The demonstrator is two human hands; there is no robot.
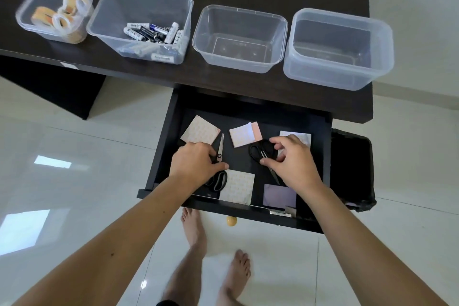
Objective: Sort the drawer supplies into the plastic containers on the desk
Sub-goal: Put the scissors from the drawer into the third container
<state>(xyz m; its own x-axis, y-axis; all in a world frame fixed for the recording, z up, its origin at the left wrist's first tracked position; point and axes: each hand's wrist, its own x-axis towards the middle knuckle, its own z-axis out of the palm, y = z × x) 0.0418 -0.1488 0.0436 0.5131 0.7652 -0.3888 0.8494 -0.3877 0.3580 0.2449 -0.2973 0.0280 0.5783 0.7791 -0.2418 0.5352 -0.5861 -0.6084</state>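
Observation:
The open black drawer point(320, 164) holds two black-handled scissors and several paper pads. My left hand point(196, 164) pinches the left scissors point(220, 149) near its pivot, blades pointing away from me. My right hand point(293, 159) closes its fingers around the right scissors point(257, 153) at the handles, its blades pointing toward me. On the desk stand a tub of tape rolls point(53, 11), a tub of batteries and clips point(141, 25) and two empty clear containers point(239, 37) point(339, 48).
Patterned pads point(200, 130) point(242, 135) point(239, 187) and a lilac pad point(279, 196) lie around the scissors. A black-lined bin point(351, 171) stands right of the drawer. The drawer's round knob point(231, 220) projects above my bare feet on the glossy tile floor.

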